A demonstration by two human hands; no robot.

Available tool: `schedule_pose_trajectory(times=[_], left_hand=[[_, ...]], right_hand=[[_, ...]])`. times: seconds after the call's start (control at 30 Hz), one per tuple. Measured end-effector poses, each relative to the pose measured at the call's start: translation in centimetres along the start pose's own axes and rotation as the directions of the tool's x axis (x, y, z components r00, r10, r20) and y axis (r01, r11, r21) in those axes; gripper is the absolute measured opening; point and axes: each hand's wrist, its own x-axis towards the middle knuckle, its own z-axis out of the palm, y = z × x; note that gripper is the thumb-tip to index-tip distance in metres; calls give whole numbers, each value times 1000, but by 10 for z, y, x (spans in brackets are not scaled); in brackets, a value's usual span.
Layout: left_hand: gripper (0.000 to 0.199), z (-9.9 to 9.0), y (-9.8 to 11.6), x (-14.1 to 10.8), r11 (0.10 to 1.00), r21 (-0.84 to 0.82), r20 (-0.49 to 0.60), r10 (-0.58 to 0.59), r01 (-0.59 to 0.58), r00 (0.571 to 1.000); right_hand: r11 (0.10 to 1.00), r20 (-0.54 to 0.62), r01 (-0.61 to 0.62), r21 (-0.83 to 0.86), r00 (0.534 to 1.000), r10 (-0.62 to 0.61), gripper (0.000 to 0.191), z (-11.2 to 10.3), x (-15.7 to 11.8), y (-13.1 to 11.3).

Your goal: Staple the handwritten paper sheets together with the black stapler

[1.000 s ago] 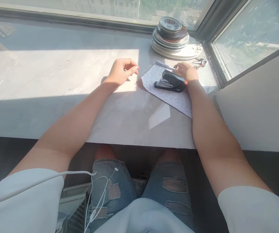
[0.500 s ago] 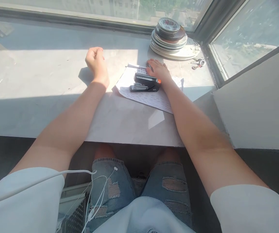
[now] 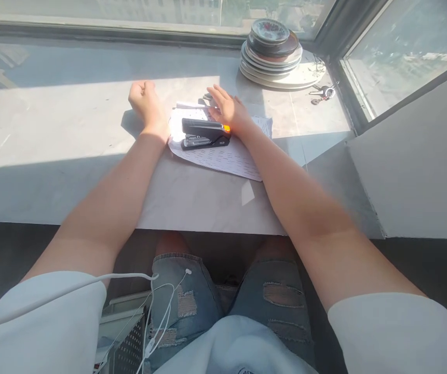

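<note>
Several printed sheets of paper (image 3: pixel 242 161) lie in a stack on the grey ledge, and a black stapler with an orange part (image 3: pixel 203 134) rests on top of them. My right hand (image 3: pixel 229 110) is at the far right of the stapler, fingers stretched out over the paper. Beyond its fingertips is a small dark object that I cannot make out. To the left of the sheets, my left hand (image 3: pixel 145 104) rests on the ledge in a loose fist, with nothing seen in it. Its wrist is against the left edge of the paper.
A stack of plates (image 3: pixel 272 57) stands in the window corner. Keys (image 3: pixel 324 92) lie right of it by the window frame (image 3: pixel 353 98). The ledge (image 3: pixel 71 192) ends above my knees. A white cable (image 3: pixel 130 275) crosses my lap. A perforated basket (image 3: pixel 130 337) is below left.
My right hand has moved left, and the sheets with the stapler on them have slid left up to my left wrist. My left hand has stayed nearly in place, still curled.
</note>
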Motion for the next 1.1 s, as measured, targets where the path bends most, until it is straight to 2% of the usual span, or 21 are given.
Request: schedule_pose_trajectory(times=[0.1, 0.2, 0.27, 0.37, 0.4, 0.43, 0.47, 0.5, 0.6, 0.7, 0.8, 0.9, 0.93, 1.03, 1.1], left_hand=[[29, 4, -5, -3, 973, -151, 106, 189, -172, 976], [25, 7, -5, -11, 950, -71, 286, 312, -305, 906], [21, 7, -2, -19, 921, -21, 414, 362, -389, 835], [47, 6, 3, -33, 849, 2, 633, 408, -529, 658], [51, 6, 4, -36, 828, 6, 692, 402, -561, 600], [50, 6, 5, -40, 815, 14, 734, 385, -579, 560], [47, 6, 5, -42, 811, 28, 760, 363, -585, 539], [42, 7, 5, -43, 812, 42, 770, 345, -582, 537], [32, 9, 1, -41, 820, 63, 751, 337, -569, 568], [19, 11, -4, -36, 837, 41, 676, 379, -545, 632], [12, 12, -6, -29, 869, 57, 560, 379, -491, 737], [24, 13, -5, -23, 902, 154, 391, 320, -404, 863], [28, 13, -5, -22, 911, 179, 339, 297, -372, 892], [32, 13, -3, -18, 924, 224, 257, 252, -311, 933], [28, 12, -1, -17, 928, 256, 267, 200, -269, 943]], right_hand=[[999, 8, -20, -27, 1000, 20, 63, -5, -9, 13], [997, 47, -40, -59, 998, 42, 61, -16, -25, 32], [996, 58, -59, -63, 996, 63, 59, -26, -38, 46], [996, 40, -79, -51, 996, 81, 57, -38, -54, 63], [995, 39, -82, -49, 996, 84, 56, -40, -57, 66], [995, 43, -85, -50, 995, 87, 57, -42, -59, 68], [995, 51, -85, -53, 995, 88, 57, -43, -58, 68], [995, 62, -85, -57, 994, 89, 57, -43, -57, 67], [997, 89, -58, -58, 994, 63, 58, -41, -47, 57], [999, 100, 9, -44, 995, -5, 57, -37, -33, 44], [995, 120, 97, -35, 988, -92, 58, -32, -21, 34], [989, 150, 148, -33, 979, -141, 58, -24, -9, 24], [987, 149, 161, -30, 977, -155, 57, -21, -5, 21], [976, 140, 217, -15, 967, -213, 55, -11, 8, 12], [966, 147, 259, -7, 956, -255, 54, -5, 14, 7]])
